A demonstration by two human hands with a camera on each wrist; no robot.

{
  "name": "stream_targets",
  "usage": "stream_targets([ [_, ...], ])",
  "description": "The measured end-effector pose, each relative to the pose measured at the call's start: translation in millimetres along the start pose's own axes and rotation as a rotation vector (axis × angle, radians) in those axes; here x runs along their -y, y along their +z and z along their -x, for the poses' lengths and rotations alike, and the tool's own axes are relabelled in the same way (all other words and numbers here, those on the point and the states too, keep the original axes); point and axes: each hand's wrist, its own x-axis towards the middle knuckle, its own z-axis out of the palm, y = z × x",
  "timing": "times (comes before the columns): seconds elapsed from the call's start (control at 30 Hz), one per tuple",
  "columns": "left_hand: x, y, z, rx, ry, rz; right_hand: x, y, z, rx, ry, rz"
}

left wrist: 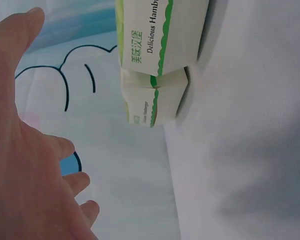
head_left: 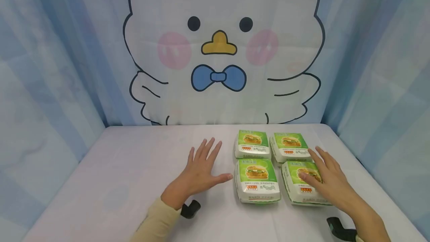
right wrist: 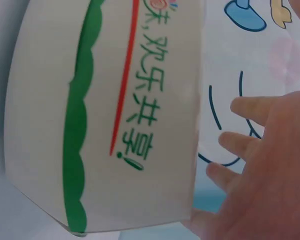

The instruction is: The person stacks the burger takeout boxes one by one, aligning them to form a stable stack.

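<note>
My left sleeve, plain cream cloth, is closest, with a black wrist clip beside it. My left hand is spread wide and holds nothing; the near left burger box lies to its right, just beyond the thumb. My right hand is nearer to its own box: it is over the near right burger box, fingers wide and fairly straight, not wrapped round it. From this hand the box lies below and a little to the left; whether a fingertip touches it, I cannot tell.

Behind these 2 sit the far left box and the far right box, making 4 in 2 rows of 2. I make out no clear long axis; the tops look nearly square. They seem to be thin, slightly glossy card (light, I'd guess), with green-and-white tops, a burger picture, and walls sloping out to a scalloped green edge. The white tablecloth looks smooth and matt.
</note>
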Motion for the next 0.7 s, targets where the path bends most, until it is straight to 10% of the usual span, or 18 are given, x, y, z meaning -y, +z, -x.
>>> stream_targets([
  [0.7, -28.6, 34.1, -7.9, 0.095, 0.144, 0.205, -22.8, -0.4, 7.7, 0.216, -0.026, -0.126],
])
